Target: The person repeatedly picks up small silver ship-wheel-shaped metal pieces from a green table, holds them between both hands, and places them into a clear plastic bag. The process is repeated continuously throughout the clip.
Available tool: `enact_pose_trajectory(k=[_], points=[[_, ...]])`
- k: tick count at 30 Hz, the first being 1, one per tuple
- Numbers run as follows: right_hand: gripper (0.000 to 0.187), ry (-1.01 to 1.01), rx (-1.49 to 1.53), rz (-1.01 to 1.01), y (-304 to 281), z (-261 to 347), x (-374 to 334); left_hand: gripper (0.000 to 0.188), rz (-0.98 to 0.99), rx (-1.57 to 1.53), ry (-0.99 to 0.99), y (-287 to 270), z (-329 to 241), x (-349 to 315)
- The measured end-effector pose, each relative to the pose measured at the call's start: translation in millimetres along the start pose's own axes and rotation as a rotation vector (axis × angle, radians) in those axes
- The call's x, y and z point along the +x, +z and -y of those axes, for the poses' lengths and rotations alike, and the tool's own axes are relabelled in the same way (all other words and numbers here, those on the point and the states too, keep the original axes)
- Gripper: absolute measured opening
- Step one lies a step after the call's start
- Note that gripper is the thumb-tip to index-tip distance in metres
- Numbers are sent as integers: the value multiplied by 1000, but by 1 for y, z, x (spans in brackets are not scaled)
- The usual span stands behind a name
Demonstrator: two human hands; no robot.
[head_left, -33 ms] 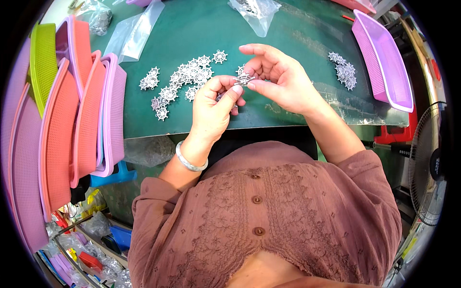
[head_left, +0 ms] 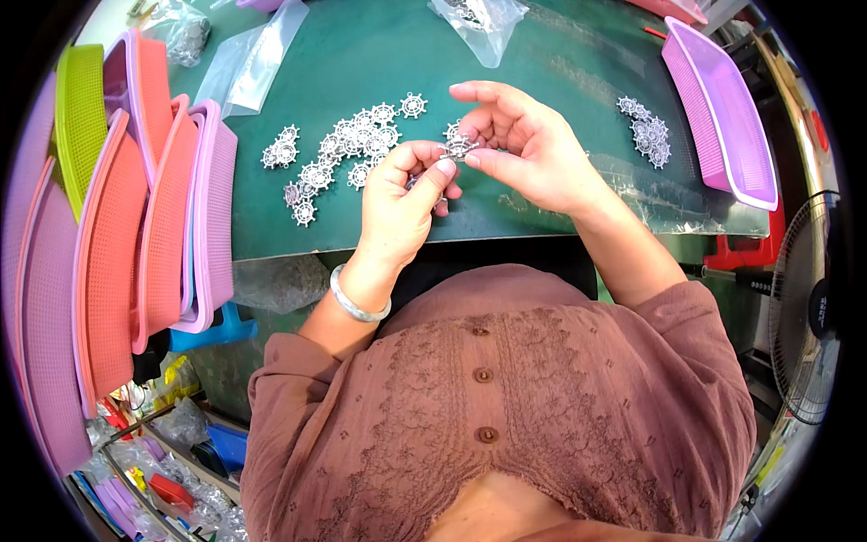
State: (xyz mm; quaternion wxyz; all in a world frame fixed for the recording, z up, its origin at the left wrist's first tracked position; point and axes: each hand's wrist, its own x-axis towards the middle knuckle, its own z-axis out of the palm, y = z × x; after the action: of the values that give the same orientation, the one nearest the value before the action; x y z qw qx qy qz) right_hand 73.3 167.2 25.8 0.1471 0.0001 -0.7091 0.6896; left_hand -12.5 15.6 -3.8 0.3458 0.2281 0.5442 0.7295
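A small silver ship's-wheel charm is held up above the near edge of the table, between my two hands. My left hand pinches it between thumb and fingers. More silver metal shows in the curl of the left fingers, partly hidden. From the other side, my right hand grips the charm's edge with thumb and a fingertip, its index finger raised. Left of my hands lies a loose pile of similar wheel charms, beside a smaller cluster. Another charm is partly covered behind the held one.
A separate group of charms lies on the green table at the right, near a purple basket. Stacked plastic baskets crowd the left side. Clear bags lie at the back; a fan stands at far right.
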Motion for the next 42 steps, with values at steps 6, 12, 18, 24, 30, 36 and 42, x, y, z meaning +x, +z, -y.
enact_pose_trajectory(k=[6,12,18,24,30,36,42], points=[[45,-44,30,-30,2,-4,-1,7,16,-29,-28,1,-3,-1],[36,-77,-120,-69,2,-3,-4,6,-35,467,345,-1,-1,-2],[37,-166,-303,-49,2,0,-9,10,-47,815,733,-2,-8,2],[38,-218,-331,-39,3,-3,-11,12,-31,901,790,-1,-10,1],[36,-232,-120,-74,4,-7,-14,12,-10,663,547,0,-8,-3],[32,-213,-36,-124,8,-12,-15,8,-3,576,546,-3,0,-2],[33,-230,-121,-122,7,-19,-16,9,-13,613,637,-1,-8,-3]])
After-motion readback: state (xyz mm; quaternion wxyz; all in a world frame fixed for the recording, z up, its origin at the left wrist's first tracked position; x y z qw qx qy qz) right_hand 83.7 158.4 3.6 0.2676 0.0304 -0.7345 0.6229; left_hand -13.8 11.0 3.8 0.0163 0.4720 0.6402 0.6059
